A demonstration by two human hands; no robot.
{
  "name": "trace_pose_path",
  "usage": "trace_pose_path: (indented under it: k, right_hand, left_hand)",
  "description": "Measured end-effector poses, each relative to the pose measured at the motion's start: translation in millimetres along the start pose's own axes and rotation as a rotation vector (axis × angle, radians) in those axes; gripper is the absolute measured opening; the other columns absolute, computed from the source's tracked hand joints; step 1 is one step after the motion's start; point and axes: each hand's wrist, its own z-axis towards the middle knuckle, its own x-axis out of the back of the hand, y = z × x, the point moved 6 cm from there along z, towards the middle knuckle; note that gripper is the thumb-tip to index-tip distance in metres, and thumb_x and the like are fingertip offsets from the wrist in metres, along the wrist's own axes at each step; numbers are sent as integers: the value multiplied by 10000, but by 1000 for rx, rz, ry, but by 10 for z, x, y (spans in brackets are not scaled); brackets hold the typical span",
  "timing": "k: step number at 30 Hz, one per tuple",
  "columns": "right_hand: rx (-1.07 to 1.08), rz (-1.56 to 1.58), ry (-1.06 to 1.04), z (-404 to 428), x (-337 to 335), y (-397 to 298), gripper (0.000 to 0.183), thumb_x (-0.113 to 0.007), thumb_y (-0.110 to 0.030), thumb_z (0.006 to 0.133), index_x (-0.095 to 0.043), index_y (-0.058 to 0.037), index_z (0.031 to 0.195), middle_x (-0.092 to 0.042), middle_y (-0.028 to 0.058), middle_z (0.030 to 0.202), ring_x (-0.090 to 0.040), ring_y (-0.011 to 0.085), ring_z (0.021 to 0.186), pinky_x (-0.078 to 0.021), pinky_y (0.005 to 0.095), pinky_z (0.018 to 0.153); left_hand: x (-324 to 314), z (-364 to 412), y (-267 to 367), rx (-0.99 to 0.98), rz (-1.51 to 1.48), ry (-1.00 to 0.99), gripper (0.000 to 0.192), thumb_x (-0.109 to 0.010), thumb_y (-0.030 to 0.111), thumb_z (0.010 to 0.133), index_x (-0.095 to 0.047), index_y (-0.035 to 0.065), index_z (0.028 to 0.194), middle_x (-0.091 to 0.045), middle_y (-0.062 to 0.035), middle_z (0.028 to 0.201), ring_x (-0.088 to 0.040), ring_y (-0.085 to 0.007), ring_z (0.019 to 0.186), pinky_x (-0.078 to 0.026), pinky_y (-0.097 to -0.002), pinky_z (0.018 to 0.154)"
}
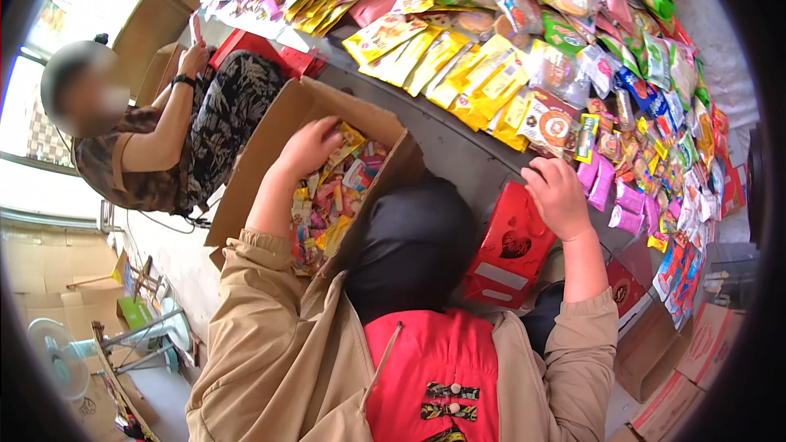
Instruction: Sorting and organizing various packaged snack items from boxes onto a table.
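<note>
My left hand (312,146) is over an open cardboard box (258,135), fingers curled beside a yellow packet (347,140). Whether they grip it is hidden. Small wrapped sweets (325,202) in pink, yellow and other colours fill much of the box. On my other side stands a red gift bag (500,245) with a dark heart print and a red strap. Above its upper right part is my right hand (557,196), fingers bent; its palm side cannot be seen. A brown and white snack packet (549,123) lies just beyond those fingers.
Yellow snack packets (454,73) line the near edge of a large spread of packaged snacks. Purple packets (629,205) lie at right, above cardboard cartons (681,368). Another person (147,141) sits at left by a red bag (239,46). A fan (58,356) stands lower left.
</note>
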Motion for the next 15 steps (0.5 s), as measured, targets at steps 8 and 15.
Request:
trace_pose_path:
  k: [8,15]
  right_hand:
    - [-59,6,-34,2,-61,-1,346,-741,-74,759,-629,-105,1085,-575,68,1118,-563,296,1020,-489,427,862]
    - [-78,-20,-58,22,-96,-15,369,-744,-50,752,-616,-100,1095,-576,76,1121,-563,311,1012,-494,429,857]
  left_hand:
    - [-1990,-1885,-2405,500,100,-594,900,-706,603,776,-459,62,1452,-564,-245,1367,-544,-386,1268,-425,-441,1067]
    - [-2235,-1965,-1961,495,-84,-657,1104,-819,554,670,-292,133,1543,-483,-250,1442,-482,-377,1333,-402,-415,1099]
